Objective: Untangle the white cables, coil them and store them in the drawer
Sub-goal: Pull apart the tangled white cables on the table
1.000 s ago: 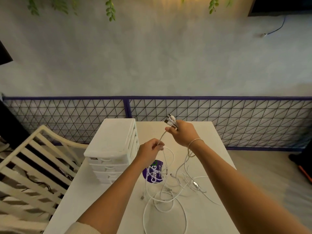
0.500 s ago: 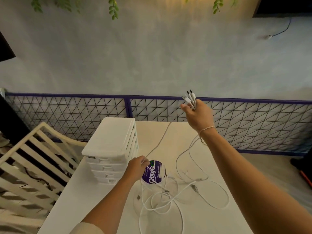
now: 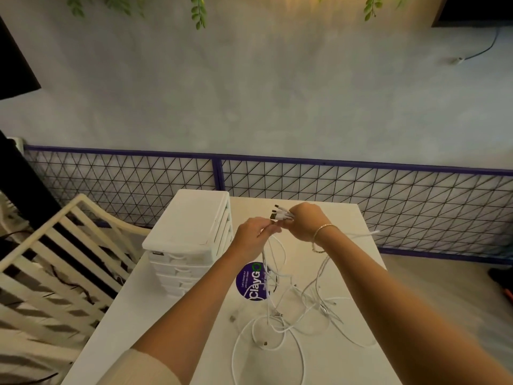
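Right hand (image 3: 304, 221), above table centre: grasps a bunch of cable plug ends (image 3: 280, 213). Left hand (image 3: 254, 234), just beside at 8 o'clock: pinches strands hanging below. White cables (image 3: 288, 315): tangled loops on the table (image 3: 172, 343), 6 o'clock of the hands, covering part of a purple sticker (image 3: 251, 282). Drawer unit (image 3: 191, 232): 9 o'clock, near the table's left edge, drawers closed

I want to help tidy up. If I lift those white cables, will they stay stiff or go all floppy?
Probably floppy: the white cables droop in loose loops from the hands down to the table. Likely light, since a few fingers hold the bunch. They may snag, as the strands cross each other.
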